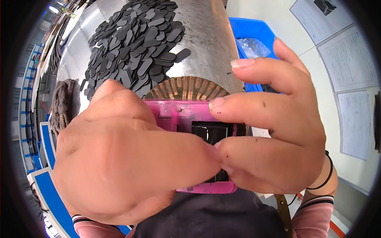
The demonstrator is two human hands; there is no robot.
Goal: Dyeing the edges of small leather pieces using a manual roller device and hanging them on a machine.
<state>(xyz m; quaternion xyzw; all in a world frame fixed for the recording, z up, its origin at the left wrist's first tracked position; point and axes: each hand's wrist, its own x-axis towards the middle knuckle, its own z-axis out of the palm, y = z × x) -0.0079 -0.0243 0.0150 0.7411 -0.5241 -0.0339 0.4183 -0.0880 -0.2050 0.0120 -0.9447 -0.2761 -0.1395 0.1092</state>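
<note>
In front of me is a pink, see-through plastic case (164, 104) with a shiny black block or recess (214, 131) in its right part. My left hand (115, 154) is closed above the case and covers its left side. Thumb and forefinger of my right hand (278, 119) are pinched against the left hand's fingertips over the black part. Whatever they pinch is hidden or too small to make out. The right middle finger reaches over the case's upper edge; the remaining fingers are raised and spread.
Beyond the hands, a big heap of flat black oval pieces (139, 43) lies on a metal table (204, 27). A brown ribbed round thing (186, 87) is behind the case. At left hangs a grey-brown cloth glove or rag (63, 105); a blue bin (254, 27) with clear plastic stands right.
</note>
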